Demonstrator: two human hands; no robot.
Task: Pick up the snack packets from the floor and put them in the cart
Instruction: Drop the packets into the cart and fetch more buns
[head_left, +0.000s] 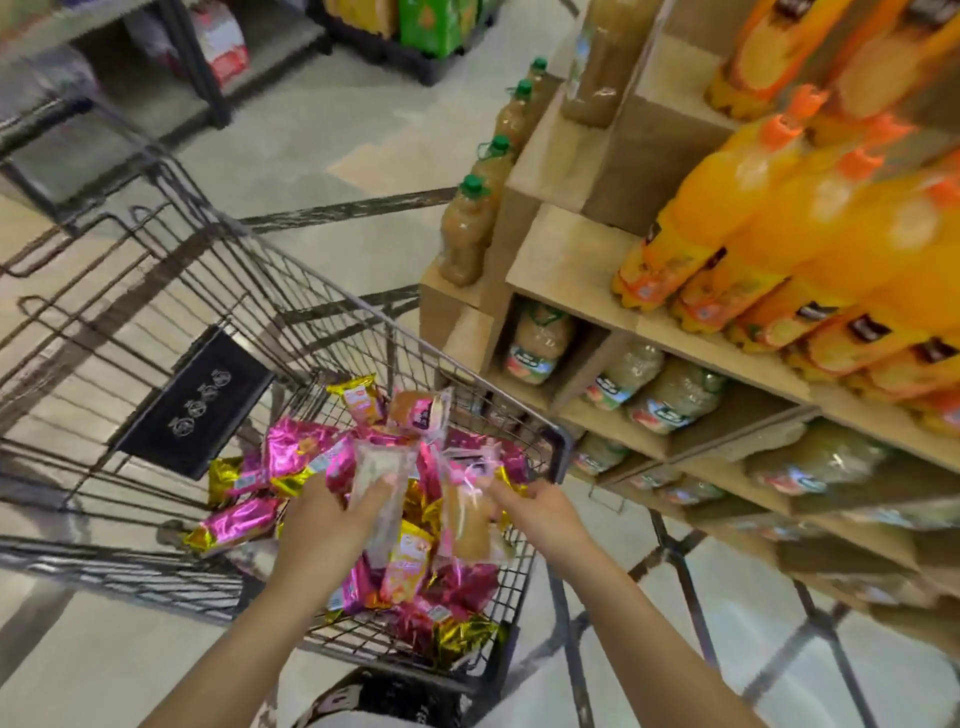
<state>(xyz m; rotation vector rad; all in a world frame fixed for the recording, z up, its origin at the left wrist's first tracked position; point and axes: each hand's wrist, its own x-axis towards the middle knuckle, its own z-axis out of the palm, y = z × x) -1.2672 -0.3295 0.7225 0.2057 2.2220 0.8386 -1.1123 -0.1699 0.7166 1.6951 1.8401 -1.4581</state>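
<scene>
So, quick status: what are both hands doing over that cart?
Left hand grips clear-wrapped pale snack packet; right hand pinches clear pink-printed cake packet. Both above grey wire shopping cart. Nothing blocking.

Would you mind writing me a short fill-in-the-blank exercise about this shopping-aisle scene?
1. The left hand holds a pale packet and the right hand a pink-topped packet over the wire ____.
2. Most snack packets lying inside it are shiny ____ with gold ends.
3. The brownish bottles at the end of the shelf have ____ caps.
4. The orange bottles stand on the person's ____ side.
Missing words: cart; pink; green; right.
</scene>
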